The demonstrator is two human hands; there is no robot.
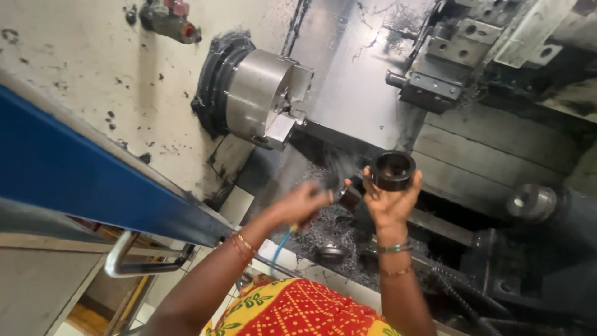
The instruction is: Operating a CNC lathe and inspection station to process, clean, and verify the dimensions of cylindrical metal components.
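Note:
My right hand (390,202) holds up a black metal ring (393,170) by its rim, its hollow facing me. My left hand (305,204) is closed around a small air nozzle with a thin blue hose (281,241) trailing down from it; the nozzle tip points toward the ring, and a faint mist hangs between them. Both hands are inside a lathe enclosure, below and right of the steel three-jaw chuck (264,96), whose jaws hold nothing.
A tool turret (444,62) sits at the upper right. Metal shavings (336,224) cover the bed under my hands. The blue sliding door (74,168) with its steel handle (134,264) stands at left. A tailstock cylinder (528,202) is at right.

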